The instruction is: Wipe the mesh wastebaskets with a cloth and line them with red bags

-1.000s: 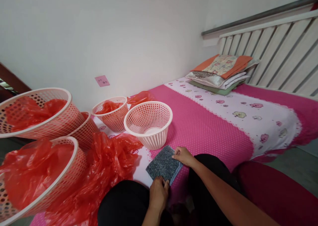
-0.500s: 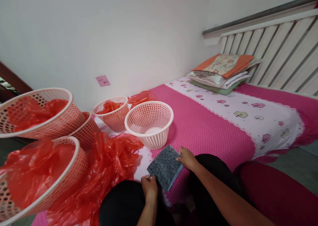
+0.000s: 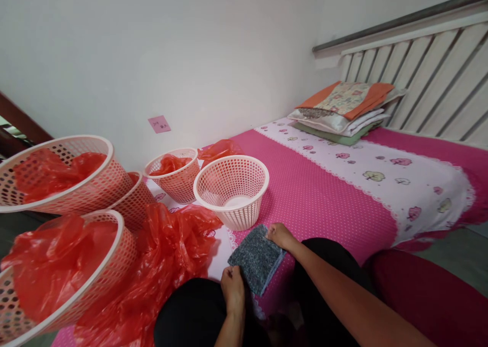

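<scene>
A grey, fuzzy cloth (image 3: pixel 256 260), squarish and with a lighter edge, lies on the pink bed cover in front of my knees. My left hand (image 3: pixel 232 282) is closed at its lower left edge, the fingertips pinching there. At the upper right, my right hand (image 3: pixel 280 236) is curled on the cloth near its corner, thumb and fingers together. Just beyond the cloth stands a pale pink plastic basket (image 3: pixel 244 217), upright, with nothing visible inside it.
Pink baskets with red plastic bags stand at the left, including a large basket (image 3: pixel 63 204) on another. A loose red bag (image 3: pixel 171 250) spreads beside my left knee. Folded bedding (image 3: pixel 343 113) is stacked at the back right by a white slatted headboard (image 3: pixel 427 77).
My right hand has slid left and up along the cloth's edge toward its top corner. My left hand stays at the lower left edge. The whole view has shifted slightly.
</scene>
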`<state>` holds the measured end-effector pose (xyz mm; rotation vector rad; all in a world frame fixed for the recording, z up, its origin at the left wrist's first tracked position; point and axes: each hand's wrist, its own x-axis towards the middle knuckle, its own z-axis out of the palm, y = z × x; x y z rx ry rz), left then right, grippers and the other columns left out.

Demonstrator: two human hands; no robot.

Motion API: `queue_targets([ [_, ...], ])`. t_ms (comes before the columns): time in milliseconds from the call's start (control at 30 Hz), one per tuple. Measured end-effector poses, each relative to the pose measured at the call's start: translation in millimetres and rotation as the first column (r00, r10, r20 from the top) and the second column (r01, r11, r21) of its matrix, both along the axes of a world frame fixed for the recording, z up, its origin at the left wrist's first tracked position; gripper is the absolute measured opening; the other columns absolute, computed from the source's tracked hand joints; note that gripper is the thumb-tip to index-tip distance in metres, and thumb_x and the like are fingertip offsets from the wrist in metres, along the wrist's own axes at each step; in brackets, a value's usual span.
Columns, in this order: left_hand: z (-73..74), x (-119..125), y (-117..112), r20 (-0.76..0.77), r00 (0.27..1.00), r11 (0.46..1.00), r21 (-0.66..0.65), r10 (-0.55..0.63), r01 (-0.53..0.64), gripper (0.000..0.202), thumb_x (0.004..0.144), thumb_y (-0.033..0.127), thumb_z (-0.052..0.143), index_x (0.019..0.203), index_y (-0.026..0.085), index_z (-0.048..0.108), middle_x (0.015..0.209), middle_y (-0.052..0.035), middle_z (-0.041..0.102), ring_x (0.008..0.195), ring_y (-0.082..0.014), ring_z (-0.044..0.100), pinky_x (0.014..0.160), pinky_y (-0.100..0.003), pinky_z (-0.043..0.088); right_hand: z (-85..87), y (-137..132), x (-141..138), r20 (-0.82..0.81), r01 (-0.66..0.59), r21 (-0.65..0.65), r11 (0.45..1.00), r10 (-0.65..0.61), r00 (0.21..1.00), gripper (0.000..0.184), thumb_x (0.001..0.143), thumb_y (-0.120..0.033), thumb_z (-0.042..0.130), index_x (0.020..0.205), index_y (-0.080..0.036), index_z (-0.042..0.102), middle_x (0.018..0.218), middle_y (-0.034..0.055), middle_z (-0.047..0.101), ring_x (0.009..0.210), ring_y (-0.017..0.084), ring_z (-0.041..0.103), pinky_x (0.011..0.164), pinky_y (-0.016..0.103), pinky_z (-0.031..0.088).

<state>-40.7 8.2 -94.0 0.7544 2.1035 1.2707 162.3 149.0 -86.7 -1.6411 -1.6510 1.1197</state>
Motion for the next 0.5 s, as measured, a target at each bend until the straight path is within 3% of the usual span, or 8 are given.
queue_targets([
  [133,1.8,2,4,0.036,0.999,0.999,-0.002,-0.040,0.040,0.027,0.073,0.033,0.066,0.054,0.023,0.051,0.051,0.0044,0.048,0.055,-0.0161,0.048,0.057,-0.029,0.040,-4.3,3,-4,-0.001,-0.003,0.008,1.000,0.003,1.000,0.027,0.074,-0.029,0.075,0.058,-0.021,0.056,0.055,-0.0046,0.056,0.057,0.014,0.053,0.057,0.024,0.035],
  [233,1.7,3,5,0.073,0.996,0.999,-0.005,-0.044,0.045,0.023,0.072,0.029,0.067,0.055,0.022,0.053,0.052,0.0035,0.051,0.055,-0.0166,0.051,0.057,-0.028,0.041,-5.5,12,-8,-0.006,-0.009,0.012,1.000,0.009,1.000,0.027,0.071,-0.027,0.077,0.057,-0.021,0.055,0.053,-0.0066,0.052,0.055,0.013,0.051,0.056,0.024,0.034],
  [367,1.1,1,4,0.116,0.993,1.000,0.009,-0.028,0.027,0.017,0.075,0.030,0.065,0.062,0.020,0.060,0.058,0.0001,0.060,0.058,-0.0183,0.057,0.060,-0.030,0.045,-6.5,18,-11,-0.010,0.005,0.039,0.999,-0.005,1.000,0.011,0.070,-0.017,0.074,0.072,-0.022,0.065,0.063,-0.0055,0.062,0.065,0.016,0.060,0.060,0.023,0.039],
  [500,-1.3,-1,6,0.132,0.991,1.000,0.011,-0.010,0.008,0.025,0.078,0.039,0.065,0.063,0.020,0.062,0.057,-0.0002,0.060,0.060,-0.0201,0.058,0.064,-0.032,0.048,-6.7,17,-11,0.021,-0.002,0.052,0.999,0.001,1.000,0.005,0.080,-0.021,0.072,0.084,-0.021,0.069,0.078,-0.0002,0.072,0.075,0.017,0.066,0.064,0.023,0.042],
])
